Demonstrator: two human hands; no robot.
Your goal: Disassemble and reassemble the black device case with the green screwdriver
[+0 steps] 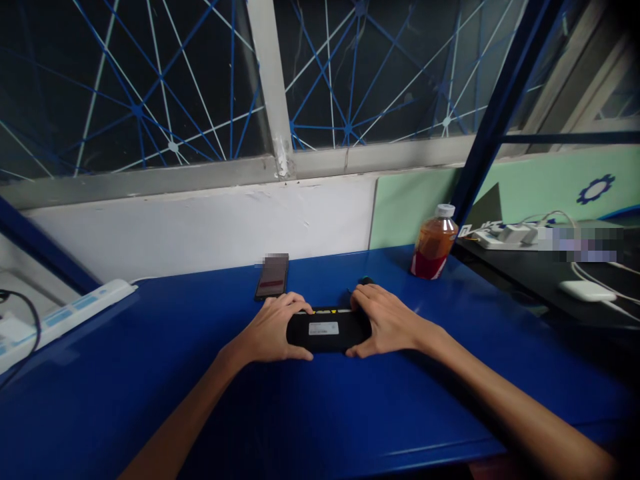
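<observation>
A flat black case with rounded ends and a white printed label lies across the middle of the blue table. Yellow and pale bits show along its far edge; their kind is too small to make out. My left hand grips its left end, thumb on the near side and fingers over the far edge. Around the right end, my right hand is closed in the same way. Just beyond the right fingers sits a small dark object, partly hidden by them.
A phone lies beyond my left hand. To the back right stands a bottle of orange-brown drink with a white cap. Power strips lie at the left and the right, near a white adapter. Wall and windows close off the back.
</observation>
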